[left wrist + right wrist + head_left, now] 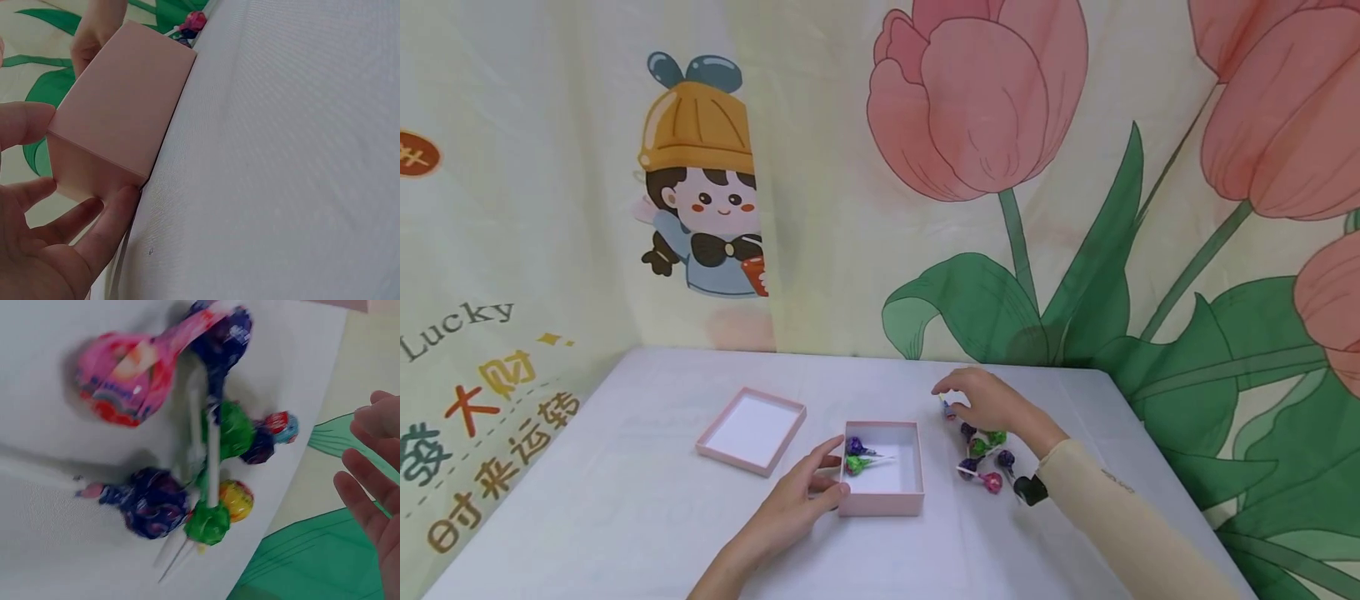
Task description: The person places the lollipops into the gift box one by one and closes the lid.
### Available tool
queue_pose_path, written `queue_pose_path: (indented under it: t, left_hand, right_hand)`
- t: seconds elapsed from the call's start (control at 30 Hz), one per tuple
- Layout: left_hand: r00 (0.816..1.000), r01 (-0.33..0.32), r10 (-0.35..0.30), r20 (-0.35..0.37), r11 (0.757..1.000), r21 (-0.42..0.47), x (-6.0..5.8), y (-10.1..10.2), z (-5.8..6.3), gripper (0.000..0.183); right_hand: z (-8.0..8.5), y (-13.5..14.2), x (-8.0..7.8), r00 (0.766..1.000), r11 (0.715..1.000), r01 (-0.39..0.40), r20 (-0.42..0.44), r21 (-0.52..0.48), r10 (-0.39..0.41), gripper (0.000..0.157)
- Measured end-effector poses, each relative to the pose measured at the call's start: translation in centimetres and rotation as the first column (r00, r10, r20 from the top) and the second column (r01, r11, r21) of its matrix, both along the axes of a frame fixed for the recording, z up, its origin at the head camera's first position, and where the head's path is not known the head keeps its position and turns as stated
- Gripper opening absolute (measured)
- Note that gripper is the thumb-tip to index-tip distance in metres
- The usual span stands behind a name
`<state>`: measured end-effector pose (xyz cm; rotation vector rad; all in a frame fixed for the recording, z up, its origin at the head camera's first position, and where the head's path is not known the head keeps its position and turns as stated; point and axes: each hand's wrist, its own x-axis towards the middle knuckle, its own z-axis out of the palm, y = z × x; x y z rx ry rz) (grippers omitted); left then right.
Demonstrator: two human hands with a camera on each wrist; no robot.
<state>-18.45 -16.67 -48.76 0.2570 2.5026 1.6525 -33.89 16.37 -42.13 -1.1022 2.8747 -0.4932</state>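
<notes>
In the head view, a pink box (pixel 882 469) sits open at the lower centre of the frame on the white bench (pixel 625 500), with two wrapped lollipops (pixel 857 455), one purple and one green, lying in its left part. The left hand (pixel 805 497) presses against the box's near left corner, thumb and fingers resting on the wall, seemingly to stop the light box sliding. The lid (pixel 751 430) lies upturned just left of the box, out of the way. The right hand (pixel 981 398) hovers over the far end of a loose pile of lollipops (pixel 985 462) right of the box, fingers curled down around a small wrapped one at the tips; the pile lies close to the box, a short carry.

The left wrist view, at the left of the frame, shows the box's outer wall (pixel 122 106) with the left hand's fingers (pixel 28 122) laid straight against its corner, bracing rather than gripping.

The right wrist view is blurred: the pile (pixel 187 444) fills the centre, sticks crossing, pink, purple, green and yellow heads touching. The right hand's fingers (pixel 369 487) show at the right edge, loosely bent; what they pinch cannot be told here.
</notes>
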Motion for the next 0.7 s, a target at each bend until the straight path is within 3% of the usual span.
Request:
queue_pose_path:
  t: [0.1, 0.27, 0.47, 0.7]
  left_hand:
    - [1.000, 0.006, -0.006, -0.007, 1.000, -0.007, 0.0, 0.0, 0.0, 0.070]
    - [1.000, 0.008, -0.008, -0.012, 1.000, -0.014, 0.1, 0.0, 0.1, 0.070]
    - [1.000, 0.012, -0.012, -0.011, 1.000, -0.012, 0.0, 0.0, 0.0, 0.070]
    - [1.000, 0.007, -0.007, -0.014, 1.000, -0.009, 0.1, 0.0, 0.0, 0.070]
  right_hand:
    - [-0.6, 0.2, -0.5, 1.000, 0.998, -0.013, 0.029, 0.059, 0.011, 0.036]
    - [-1.8, 0.3, -1.1, 0.998, 0.997, -0.032, 0.059, 0.066, 0.028, 0.036]
    - [-2.9, 0.1, -1.8, 0.988, 0.996, 0.055, 0.136, 0.077, -0.065, 0.045]
    - [-3.5, 0.1, -2.4, 0.984, 0.992, 0.094, 0.146, 0.086, -0.106, 0.047]
